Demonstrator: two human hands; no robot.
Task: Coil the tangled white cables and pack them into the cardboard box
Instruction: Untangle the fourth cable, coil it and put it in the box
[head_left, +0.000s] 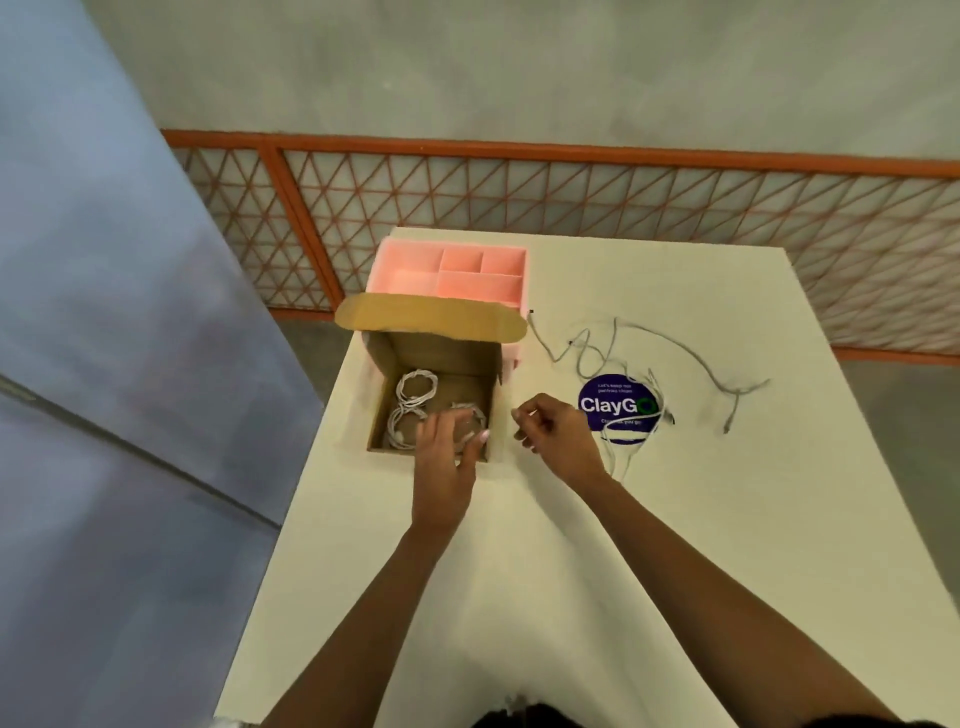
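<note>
Left hand (447, 447), fingers straight, presses a coiled cable (470, 415) into the cardboard box (441, 353) at the table's (519, 571) left edge; right hand (556, 436) curls alongside, any pinch unclear; tangled white cables (592, 358) lie further right, probably light, limp and springy, best gathered mid-length

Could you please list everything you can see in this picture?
box: one, brown cardboard, open, table's left edge
coils: three, white, inside box
loose cables: count unclear, whitish, tangled right of box
organiser: one, pink, behind box
sticker: one, purple, under loose cables
table: one, white
railing: one, orange, beyond table
left hand: over box, fingers straight
right hand: right of box, fingers curled
</note>
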